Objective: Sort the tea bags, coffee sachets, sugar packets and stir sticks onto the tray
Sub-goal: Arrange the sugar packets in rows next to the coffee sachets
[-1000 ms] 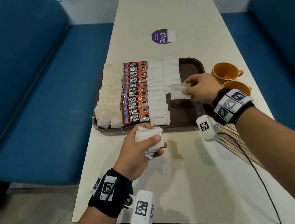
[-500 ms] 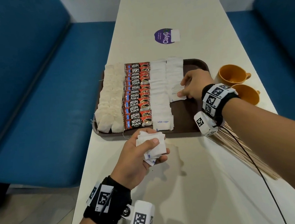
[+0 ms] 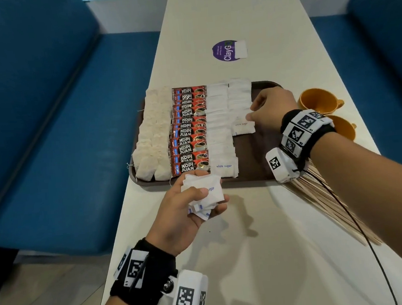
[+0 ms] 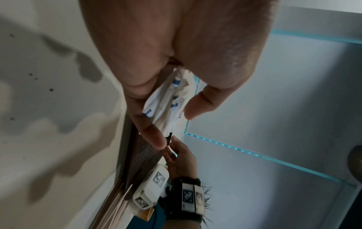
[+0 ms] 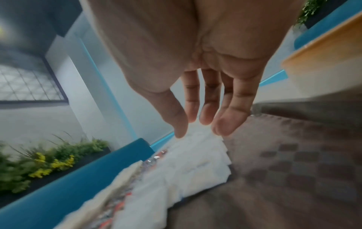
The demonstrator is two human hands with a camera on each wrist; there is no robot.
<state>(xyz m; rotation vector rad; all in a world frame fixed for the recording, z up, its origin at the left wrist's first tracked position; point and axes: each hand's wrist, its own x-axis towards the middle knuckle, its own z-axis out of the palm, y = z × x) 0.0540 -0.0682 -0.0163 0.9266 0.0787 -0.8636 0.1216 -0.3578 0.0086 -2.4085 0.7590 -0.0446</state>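
A brown tray (image 3: 265, 157) holds a column of tea bags (image 3: 151, 141), a column of red coffee sachets (image 3: 188, 131) and two columns of white sugar packets (image 3: 220, 131). My right hand (image 3: 252, 114) is at the near end of the shorter right column, its straight fingertips (image 5: 205, 117) touching the top sugar packet (image 3: 242, 125). My left hand (image 3: 212, 199) hovers just in front of the tray and grips a bundle of sugar packets (image 3: 212, 187), also seen in the left wrist view (image 4: 168, 105). Wooden stir sticks (image 3: 332, 209) lie on the table under my right forearm.
Two orange cups (image 3: 318, 99) (image 3: 343, 128) stand right of the tray. A purple sticker (image 3: 225, 50) sits on the table beyond it. The tray's right part (image 5: 293, 155) is bare. Blue benches (image 3: 73, 138) run along both sides of the table.
My right hand carried one sugar packet down onto the right column, let go of its pinch, and now touches it with its fingertips. My left hand has stayed put with its bundle.
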